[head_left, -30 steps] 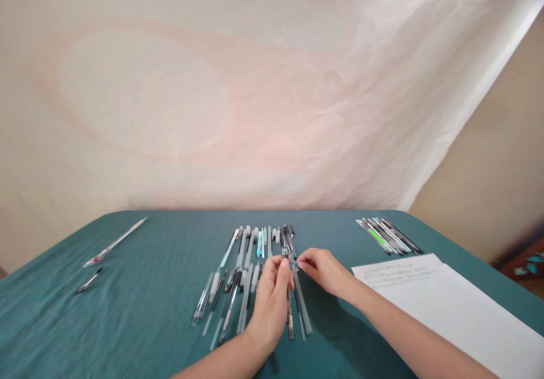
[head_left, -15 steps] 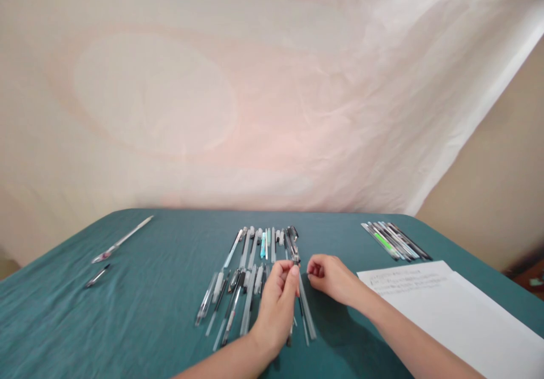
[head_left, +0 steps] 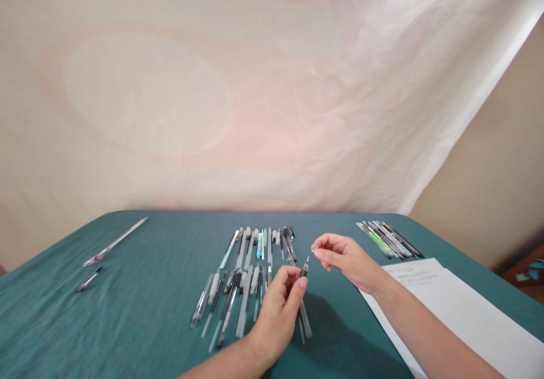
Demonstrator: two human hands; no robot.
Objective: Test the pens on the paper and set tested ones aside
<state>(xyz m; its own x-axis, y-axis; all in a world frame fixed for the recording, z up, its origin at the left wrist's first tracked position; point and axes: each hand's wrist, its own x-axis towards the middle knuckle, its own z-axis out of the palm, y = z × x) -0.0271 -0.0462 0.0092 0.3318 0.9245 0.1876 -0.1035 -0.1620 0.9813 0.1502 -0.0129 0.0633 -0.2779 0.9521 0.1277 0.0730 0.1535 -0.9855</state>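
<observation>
My left hand [head_left: 278, 311] is closed around a pen [head_left: 305, 268], pinched between thumb and fingers with its pointed tip upward. The pen's lower part is hidden by the hand. Just right of that tip, my right hand [head_left: 346, 260] pinches a tiny pale piece [head_left: 314, 250], too small to name. It is apart from the pen or nearly so; I cannot tell if they touch. Under and left of my left hand lie pens, clear barrels and caps in a front group [head_left: 244, 308], with a back row [head_left: 250, 248] behind them.
A row of pens [head_left: 389, 240], one with a green part, lies at the back right. White paper sheets [head_left: 450, 311] with handwriting lie beneath my right forearm. At left are a long clear pen [head_left: 117, 243] and a short dark-tipped piece [head_left: 89, 280] on the green cloth [head_left: 140, 322].
My right hand has risen slightly, now showing a tiny piece in its pinch. My left hand has moved a little right and lower with the pen, whose tip now shows plainly.
</observation>
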